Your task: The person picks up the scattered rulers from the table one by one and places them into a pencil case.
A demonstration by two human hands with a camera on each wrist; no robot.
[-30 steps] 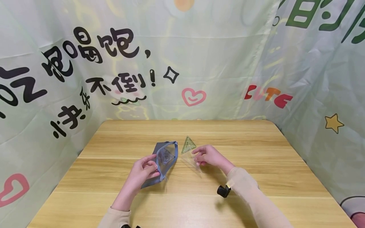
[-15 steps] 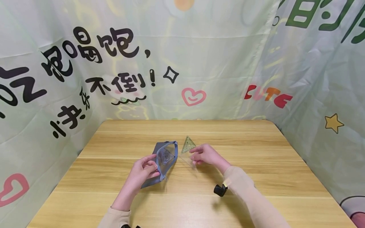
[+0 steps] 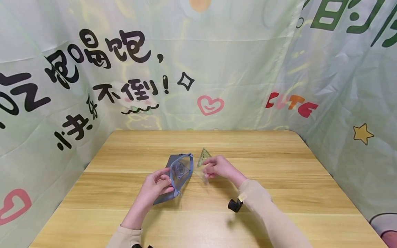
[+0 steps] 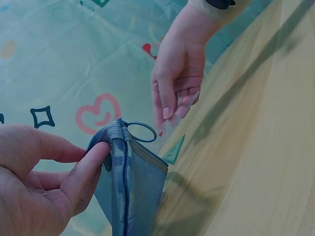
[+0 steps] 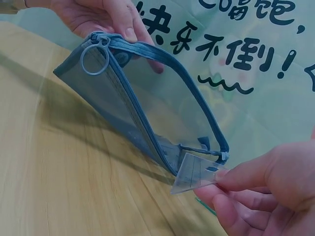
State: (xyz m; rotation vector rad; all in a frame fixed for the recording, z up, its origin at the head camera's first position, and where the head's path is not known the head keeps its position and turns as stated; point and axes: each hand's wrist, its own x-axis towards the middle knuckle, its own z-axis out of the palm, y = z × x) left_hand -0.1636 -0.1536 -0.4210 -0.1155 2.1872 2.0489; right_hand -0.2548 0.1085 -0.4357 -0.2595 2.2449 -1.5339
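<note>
My left hand [image 3: 156, 186] pinches the rim of a blue-grey zip pouch [image 3: 162, 197] and holds its mouth wide; a ring pull [image 5: 94, 60] hangs from the zipper. Through the pouch's see-through side a triangular piece [image 3: 180, 169] shows inside. Between thumb and fingers, my right hand [image 3: 219, 166] pinches a clear flat plastic piece with fine lines [image 5: 193, 173]. Its far end overlaps the pouch's opening in the right wrist view, while its near end is hidden in the hand. Behind the right hand lies a greenish set square [image 3: 203, 156], partly covered by the fingers.
The wooden table [image 3: 279, 165] carries the pouch and the set square. Printed cloth curtains [image 3: 242, 69] stand along its back and sides. A black wrist camera [image 3: 235, 205] sticks out below the right sleeve.
My right hand has moved left toward the pouch's mouth, carrying the clear piece, and now covers more of the set square. The left hand and the pouch have stayed in place.
</note>
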